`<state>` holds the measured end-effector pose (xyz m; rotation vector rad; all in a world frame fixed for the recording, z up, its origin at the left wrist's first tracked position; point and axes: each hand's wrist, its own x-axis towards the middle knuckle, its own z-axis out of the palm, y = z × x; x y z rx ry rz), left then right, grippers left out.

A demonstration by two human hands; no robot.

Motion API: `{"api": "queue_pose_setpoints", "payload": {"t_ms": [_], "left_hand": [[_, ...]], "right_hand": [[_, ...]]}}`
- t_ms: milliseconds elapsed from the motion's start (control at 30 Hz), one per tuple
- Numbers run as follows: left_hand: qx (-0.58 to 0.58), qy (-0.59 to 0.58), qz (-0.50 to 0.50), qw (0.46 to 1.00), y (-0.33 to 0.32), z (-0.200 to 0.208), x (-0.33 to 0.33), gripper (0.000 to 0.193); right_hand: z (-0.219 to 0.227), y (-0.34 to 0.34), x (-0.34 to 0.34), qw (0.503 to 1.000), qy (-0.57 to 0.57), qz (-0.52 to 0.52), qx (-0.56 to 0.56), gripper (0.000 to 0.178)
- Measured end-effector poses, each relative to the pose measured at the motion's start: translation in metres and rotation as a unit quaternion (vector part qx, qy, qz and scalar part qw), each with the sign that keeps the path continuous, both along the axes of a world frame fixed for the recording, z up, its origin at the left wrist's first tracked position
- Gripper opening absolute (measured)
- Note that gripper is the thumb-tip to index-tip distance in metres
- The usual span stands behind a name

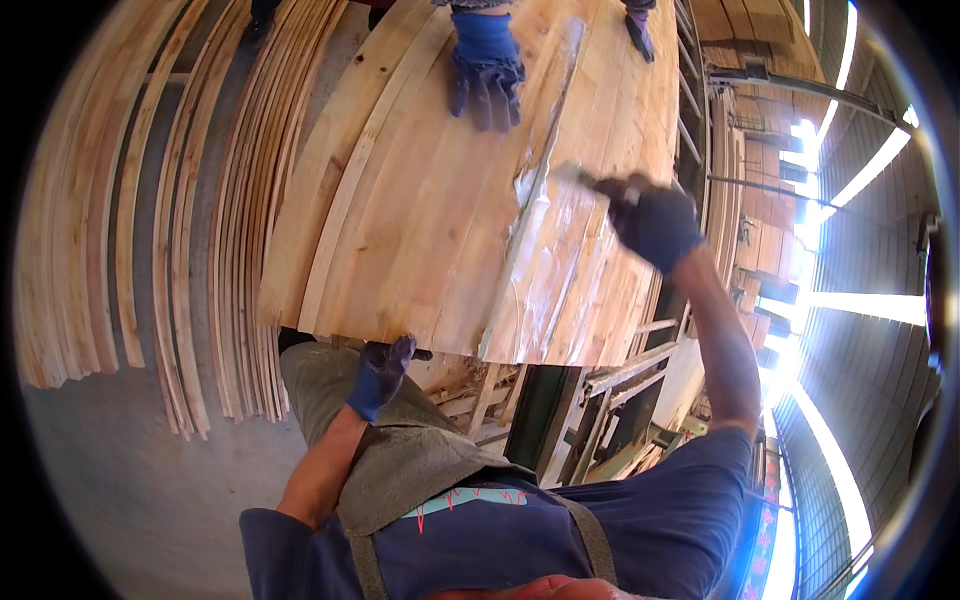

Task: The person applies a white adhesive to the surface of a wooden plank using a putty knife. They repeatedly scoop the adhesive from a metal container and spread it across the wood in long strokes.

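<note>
Got smooth grey concrete floor [150, 480] lower left, a ribbed grey sheet wall [870, 365] off right, plus super bright white daylight strips [868, 307] cutting across it.

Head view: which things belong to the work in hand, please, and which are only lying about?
In use:
blurred tool in the right hand
white paste
side-by-side boards, left hand at their near edge

Apparently lying about:
wooden strips, left
stacked wood, right

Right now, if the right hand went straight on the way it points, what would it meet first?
Led by its blurred tool, the right hand would probably meet the white-smeared strip to its left, though depth is unclear.
</note>
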<state>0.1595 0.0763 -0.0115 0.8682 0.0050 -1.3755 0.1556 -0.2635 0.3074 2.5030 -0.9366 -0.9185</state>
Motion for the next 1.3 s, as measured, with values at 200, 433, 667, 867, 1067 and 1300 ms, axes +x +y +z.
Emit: {"api": "queue_pose_setpoints", "payload": {"t_ms": [200,433,667,867,1067,1300], "left_hand": [[-0.01,-0.004,0.003,1.0,0.001,0.007,0.009,0.014],[-0.005,0.065,0.027,0.998,0.0,0.006,0.001,0.014],[-0.007,-0.053,-0.001,0.999,-0.002,0.022,0.01,0.02],[-0.035,0.032,-0.053,0.997,-0.013,0.056,0.03,0.027],[-0.01,0.176,0.051,0.983,-0.023,0.044,-0.004,0.044],[0.005,0.084,0.075,0.994,-0.025,0.051,-0.011,0.05]], "right_hand": [[-0.047,-0.065,-0.038,0.992,-0.079,-0.087,0.036,0.026],[-0.021,0.059,-0.076,0.955,-0.247,-0.011,0.163,0.024],[-0.025,-0.024,-0.008,0.981,-0.162,-0.092,0.062,0.028],[-0.035,-0.005,-0.034,0.992,-0.09,-0.055,0.065,0.028],[-0.018,0.072,-0.051,0.984,-0.127,0.008,0.126,0.023],[-0.001,0.063,-0.092,0.901,-0.36,-0.087,0.227,0.026]]}}
